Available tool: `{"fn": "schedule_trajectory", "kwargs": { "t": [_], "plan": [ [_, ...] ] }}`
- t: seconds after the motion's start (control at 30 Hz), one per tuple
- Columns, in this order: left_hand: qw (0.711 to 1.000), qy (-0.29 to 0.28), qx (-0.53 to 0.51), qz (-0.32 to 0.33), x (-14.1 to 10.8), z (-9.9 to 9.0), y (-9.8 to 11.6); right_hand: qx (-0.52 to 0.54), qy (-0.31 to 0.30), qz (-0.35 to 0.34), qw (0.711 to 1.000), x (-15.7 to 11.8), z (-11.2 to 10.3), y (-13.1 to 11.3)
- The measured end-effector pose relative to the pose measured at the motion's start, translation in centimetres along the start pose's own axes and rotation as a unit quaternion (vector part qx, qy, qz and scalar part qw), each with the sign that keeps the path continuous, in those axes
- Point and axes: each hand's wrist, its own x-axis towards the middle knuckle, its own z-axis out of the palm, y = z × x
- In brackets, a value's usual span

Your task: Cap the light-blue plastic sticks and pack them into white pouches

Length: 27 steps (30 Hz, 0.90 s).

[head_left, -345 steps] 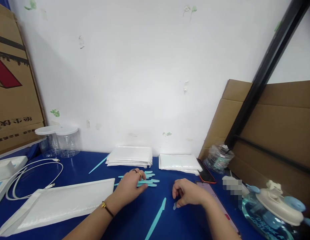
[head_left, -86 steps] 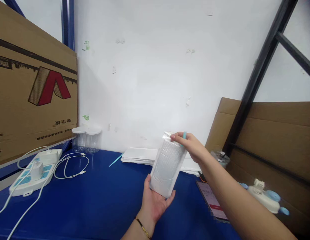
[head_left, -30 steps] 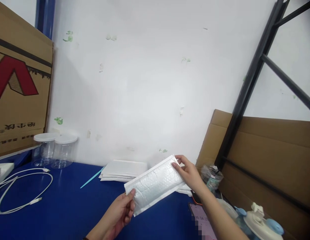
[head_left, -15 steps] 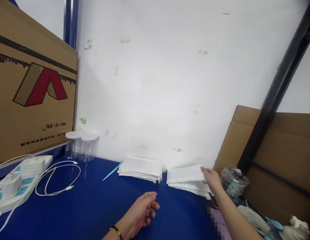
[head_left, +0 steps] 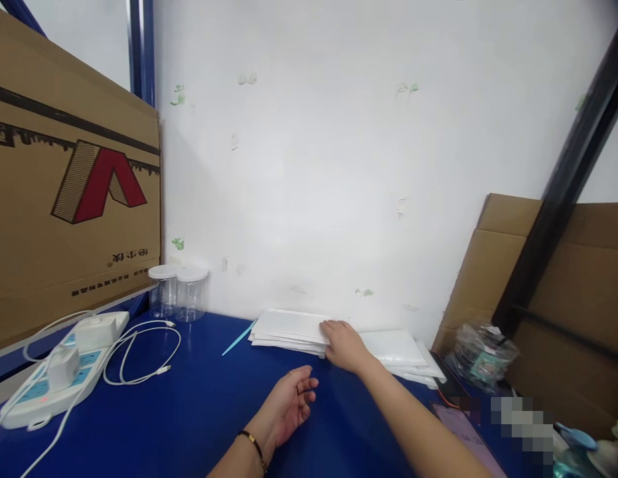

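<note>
On the blue tabletop against the wall, a stack of flat white packets (head_left: 286, 326) lies left of a second stack of white packets (head_left: 395, 348), whose top one looks glossy. My right hand (head_left: 344, 345) is at the right end of the left stack, its fingers bent over the edge of the top packet; the thumb is hidden. In front of the stacks, my left hand (head_left: 291, 405) hovers with palm turned inward and fingers loosely curled and apart, holding nothing. A thin light-blue stick-like tool (head_left: 237, 338) lies just left of the left stack.
Two clear lidded jars (head_left: 191, 295) stand by the wall. A white power strip (head_left: 64, 372) and a coiled white cable (head_left: 139, 382) lie left, below a large cardboard box (head_left: 109, 245). A phone-like device (head_left: 463, 431) and a plastic-wrapped container (head_left: 482, 358) are on the right.
My right hand has let go of the right stack's top packet and moved left to the left stack. My left hand stays about where it was. The view has shifted slightly.
</note>
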Motion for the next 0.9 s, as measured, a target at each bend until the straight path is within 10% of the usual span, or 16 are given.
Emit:
{"fn": "schedule_trajectory", "kwargs": {
  "t": [0.23,0.5,0.73,0.9],
  "plan": [
    [0.995,-0.035,-0.078,0.054,0.2,-0.2,0.6,-0.026,0.024,0.02,0.999,0.4,-2.9,-1.2],
    [0.949,0.033,-0.184,0.252,0.3,-0.3,1.6,0.088,-0.012,-0.106,0.99,-10.2,-3.3,-2.5],
    [0.936,0.059,-0.082,0.338,-1.1,1.1,1.0,0.225,-0.105,0.112,0.962,-14.2,-1.1,-0.1],
    [0.924,0.013,-0.026,0.382,-2.4,3.1,0.5,0.264,-0.16,0.126,0.943,-14.6,-0.5,1.5]
  ]
}}
